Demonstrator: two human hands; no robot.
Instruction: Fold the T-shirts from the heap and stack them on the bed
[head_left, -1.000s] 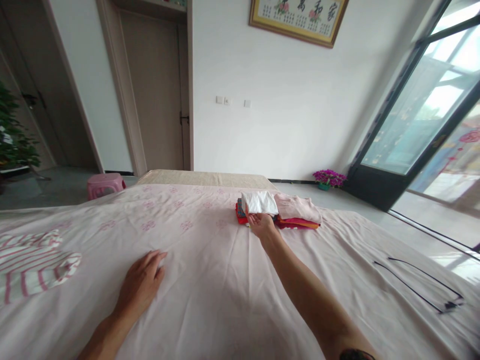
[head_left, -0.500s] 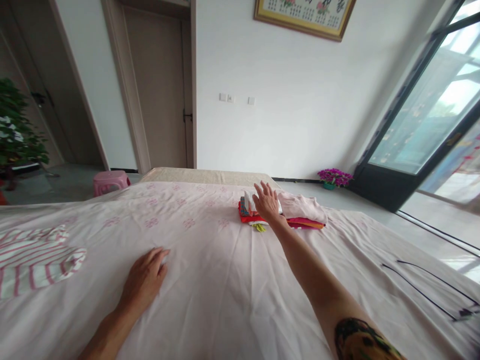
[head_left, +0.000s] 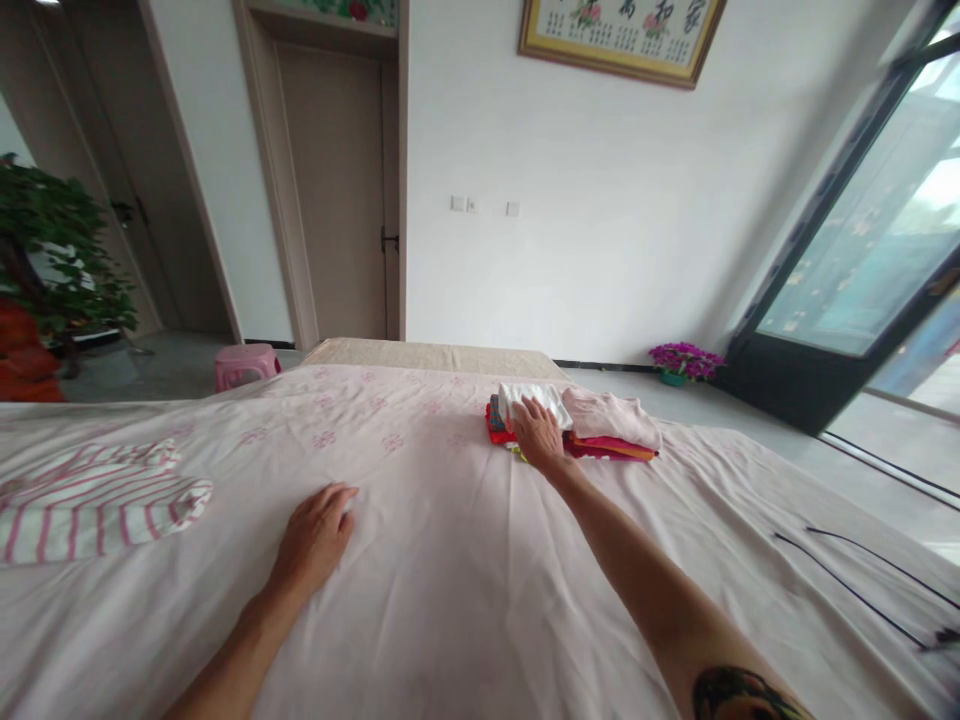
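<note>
My right hand (head_left: 538,428) reaches far out and lies with fingers spread on a white folded cloth (head_left: 553,401), the top layer of a small pile. Red and dark folded clothes (head_left: 495,420) stick out below it on the left. Directly right of this pile is a second stack, with a pale pink folded garment (head_left: 613,415) over red and orange ones. My left hand (head_left: 319,530) rests palm down on the pale pink bedsheet (head_left: 420,590), fingers loosely stretched and holding nothing.
A red-striped white garment (head_left: 105,505) lies at the left on the sheet. Thin black cords (head_left: 855,590) lie at the right. Beyond the bed are a pink plastic stool (head_left: 246,367), a leafy plant (head_left: 71,255), purple flowers (head_left: 686,360) and a glass door (head_left: 847,240).
My right hand has come down from above the pile onto the white cloth, its fingers now lower. The view has swung slightly left. My left hand stays on the sheet.
</note>
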